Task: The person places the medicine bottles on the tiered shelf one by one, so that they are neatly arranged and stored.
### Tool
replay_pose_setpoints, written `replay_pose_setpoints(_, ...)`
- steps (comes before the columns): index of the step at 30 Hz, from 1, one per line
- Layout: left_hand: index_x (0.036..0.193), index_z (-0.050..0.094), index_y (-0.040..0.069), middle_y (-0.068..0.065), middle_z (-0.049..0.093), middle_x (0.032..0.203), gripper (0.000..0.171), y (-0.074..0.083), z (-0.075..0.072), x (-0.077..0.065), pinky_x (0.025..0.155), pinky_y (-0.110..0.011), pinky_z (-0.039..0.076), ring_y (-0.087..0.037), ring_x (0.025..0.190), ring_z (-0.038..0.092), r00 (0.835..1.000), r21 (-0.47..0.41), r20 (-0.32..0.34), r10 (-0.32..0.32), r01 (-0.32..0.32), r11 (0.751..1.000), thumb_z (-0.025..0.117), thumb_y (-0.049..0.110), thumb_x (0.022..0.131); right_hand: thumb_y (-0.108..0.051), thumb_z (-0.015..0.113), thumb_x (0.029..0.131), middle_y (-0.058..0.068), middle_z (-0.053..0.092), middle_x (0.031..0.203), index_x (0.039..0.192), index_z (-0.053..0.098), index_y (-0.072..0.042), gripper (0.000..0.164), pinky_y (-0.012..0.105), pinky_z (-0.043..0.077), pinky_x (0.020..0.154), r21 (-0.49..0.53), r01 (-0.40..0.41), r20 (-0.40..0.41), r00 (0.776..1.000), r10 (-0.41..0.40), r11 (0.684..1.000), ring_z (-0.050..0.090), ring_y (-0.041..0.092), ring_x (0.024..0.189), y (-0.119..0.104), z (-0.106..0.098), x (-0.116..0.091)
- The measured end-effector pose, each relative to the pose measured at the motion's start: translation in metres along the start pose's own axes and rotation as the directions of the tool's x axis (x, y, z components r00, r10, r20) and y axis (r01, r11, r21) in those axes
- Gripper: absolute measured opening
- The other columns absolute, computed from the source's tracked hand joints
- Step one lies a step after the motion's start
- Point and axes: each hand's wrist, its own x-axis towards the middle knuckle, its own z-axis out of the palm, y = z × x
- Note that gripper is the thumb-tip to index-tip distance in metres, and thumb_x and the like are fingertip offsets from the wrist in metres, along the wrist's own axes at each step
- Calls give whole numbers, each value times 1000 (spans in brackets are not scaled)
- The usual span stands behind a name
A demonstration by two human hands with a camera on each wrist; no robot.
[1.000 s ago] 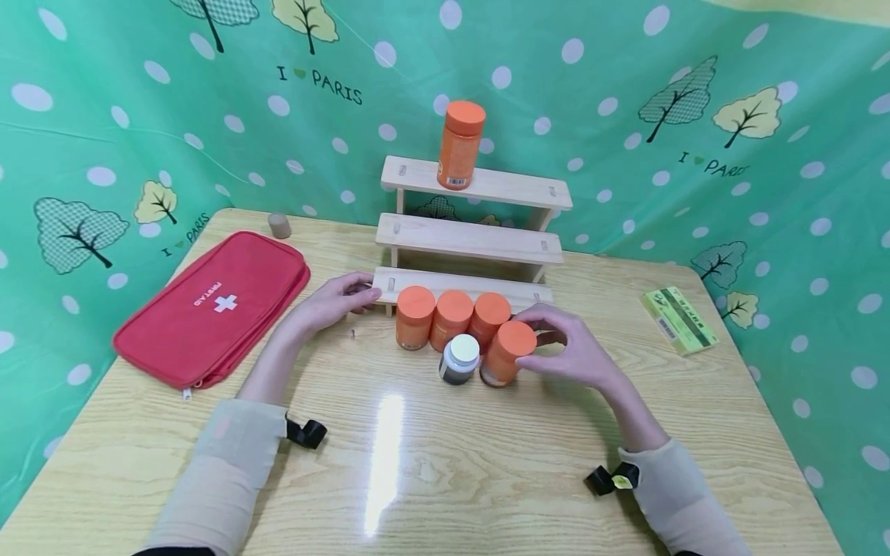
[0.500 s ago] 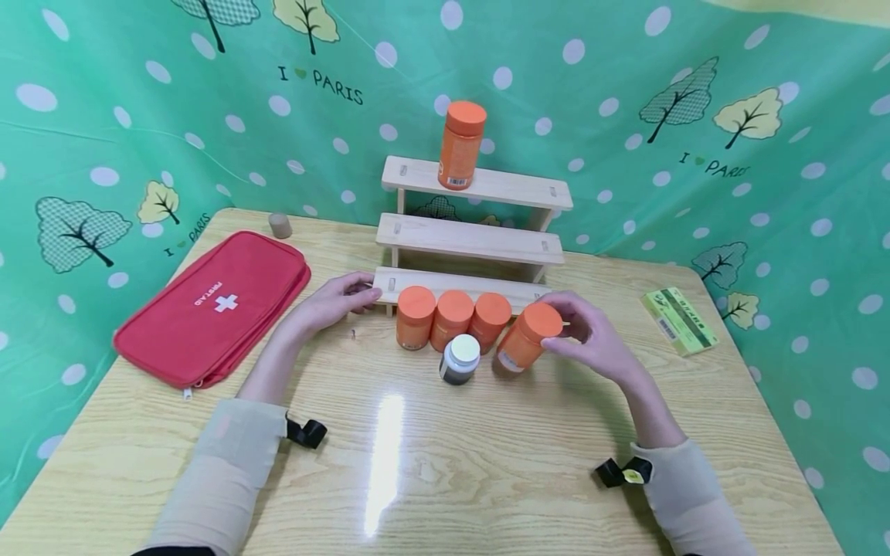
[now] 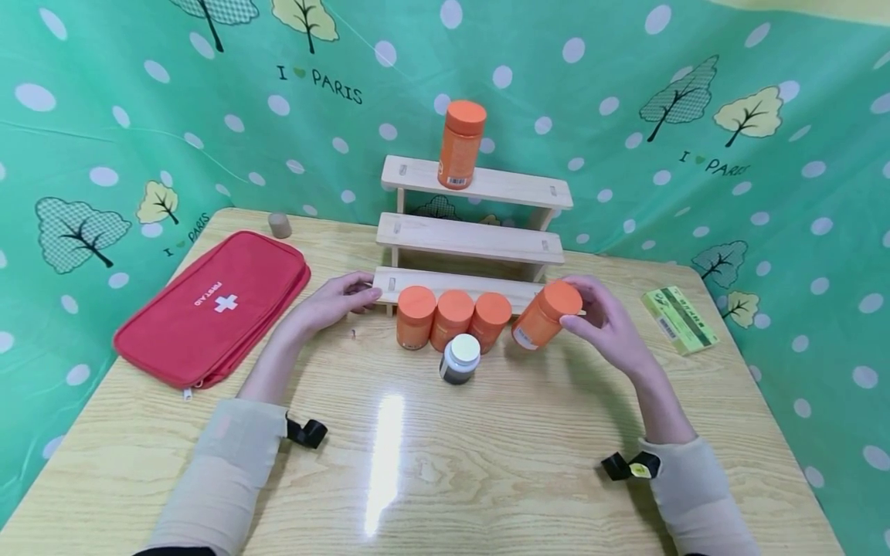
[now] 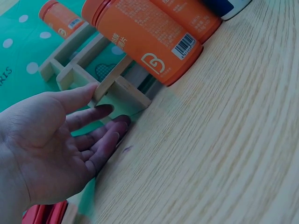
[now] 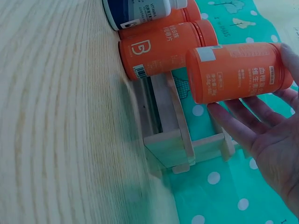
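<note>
My right hand point(image 3: 612, 324) grips an orange bottle point(image 3: 547, 315) by its cap end, fingers and thumb on opposite sides. That bottle is tilted and held off the table, as the right wrist view shows, near the right end of the lowest board. My left hand point(image 3: 339, 300) holds the left end of the lowest board of a three-step wooden shelf point(image 3: 466, 235), its thumb point(image 4: 88, 93) on the board's end and fingers below. Several orange bottles point(image 3: 454, 318) stand in a row before the shelf. A white-capped dark bottle point(image 3: 460, 360) stands in front of them.
Another orange bottle point(image 3: 461, 145) stands on the top board. A red first-aid pouch point(image 3: 215, 309) lies at left, with a small grey cylinder point(image 3: 280, 225) behind it. A green-yellow box point(image 3: 680, 320) lies at right. A green patterned cloth point(image 3: 626, 116) hangs behind the table.
My right hand has lifted the front orange bottle away from the dark bottle and carried it right and back, tilting it. My left hand stays at the shelf end.
</note>
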Motion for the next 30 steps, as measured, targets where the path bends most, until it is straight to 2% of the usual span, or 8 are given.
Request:
replay_pose_setpoints(5,151,44,6,-23,57,142,58,3,-1,-1,109,-48,45,-38,127,57,1000,25,-6,-11,11,1000,55,41,106,6,62,95,-9,67,119,139,52,-3,46,18,55,86,-33,-31,-47,998,29,999,64,7,104,-2,-3,8)
replay_pose_setpoints(10,150,45,4,-24,57,141,56,1,-1,-1,112,-51,44,-39,129,57,1000,14,-6,3,-2,1000,56,37,106,3,64,95,-6,67,120,140,52,-6,47,18,54,87,-54,-29,-62,998,25,998,64,10,103,-6,-7,20)
replay_pose_setpoints(17,151,43,2,-26,56,142,57,0,0,-1,114,-53,43,-40,130,56,1000,1,-10,1,-1,1000,56,36,106,2,61,97,-1,68,117,139,53,-9,44,21,59,82,27,13,-51,999,-11,1000,65,14,97,-17,-18,42)
replay_pose_setpoints(20,151,43,2,-26,56,142,58,0,0,-1,114,-54,43,-40,130,56,1000,1,-11,-1,1,1000,56,37,106,1,61,96,0,70,116,138,55,-8,43,23,60,78,26,27,-67,997,-25,999,67,15,92,-23,-22,53)
replay_pose_setpoints(30,150,44,0,-27,55,141,55,1,1,-1,113,-53,44,-39,131,54,1000,-3,-11,9,-9,1000,55,33,107,-17,65,100,-2,68,121,139,55,-18,40,26,62,78,-60,-55,-112,992,48,997,68,18,100,-36,-37,91)
